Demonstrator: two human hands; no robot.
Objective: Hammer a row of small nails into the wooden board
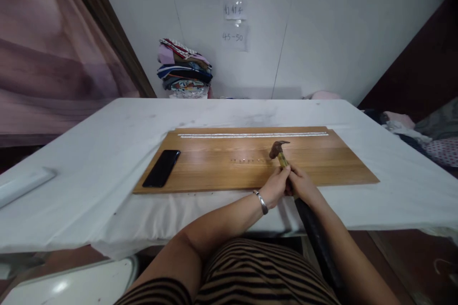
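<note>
A hammer [279,148] with a rusty head and yellowish neck stands head-up over a long wooden board [222,171]. Its dark handle runs down toward my lap. My right hand [304,185] is wrapped round the handle just below the head. My left hand [276,186] is closed against the same spot on the neck, a silver bracelet on its wrist. A short row of small nails [250,160] sits in the board just left of the hammer head.
A black phone [161,167] lies on the board's left end. Two white strips [250,135] run along its far edge. The board rests on a white-covered table [89,152]. Folded clothes [184,69] are stacked against the wall; more fabric lies at right.
</note>
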